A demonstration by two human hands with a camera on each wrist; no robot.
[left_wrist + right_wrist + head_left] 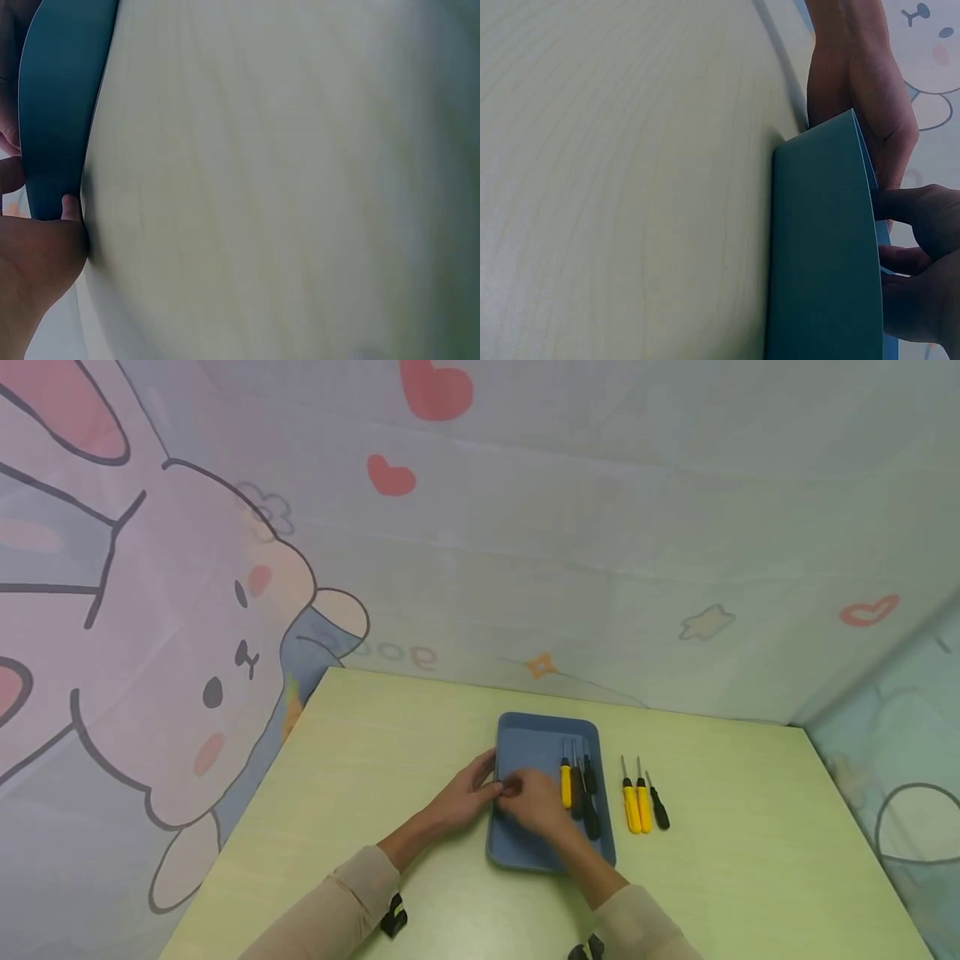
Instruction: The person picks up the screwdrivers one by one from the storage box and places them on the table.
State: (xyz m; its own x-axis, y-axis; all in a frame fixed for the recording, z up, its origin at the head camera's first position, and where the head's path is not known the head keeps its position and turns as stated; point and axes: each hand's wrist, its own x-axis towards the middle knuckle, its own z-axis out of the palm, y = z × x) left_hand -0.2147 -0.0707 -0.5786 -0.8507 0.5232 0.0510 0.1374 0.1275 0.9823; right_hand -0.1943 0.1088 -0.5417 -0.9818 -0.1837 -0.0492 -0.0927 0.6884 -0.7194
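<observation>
A blue-grey tray (517, 854) lies on the table. My left hand (461, 795) grips its left edge, fingers along the outer wall and thumb over the rim, as the left wrist view also shows (41, 259). Inside the tray, near that same edge, my right hand (534, 800) has its fingers bent down close to the left thumb. The tray wall hides these fingertips in the right wrist view, so whether they pinch anything cannot be told. Right of this hand lie a yellow-handled screwdriver (566, 785) and several dark-handled screwdrivers (591, 818), side by side in the tray.
On the table (750, 827), right of the tray, two yellow-handled screwdrivers (632, 810) and one black-handled screwdriver (660, 810) lie in a row. A printed cloth (600, 552) hangs behind the table. Black straps (393, 917) show near the sleeves.
</observation>
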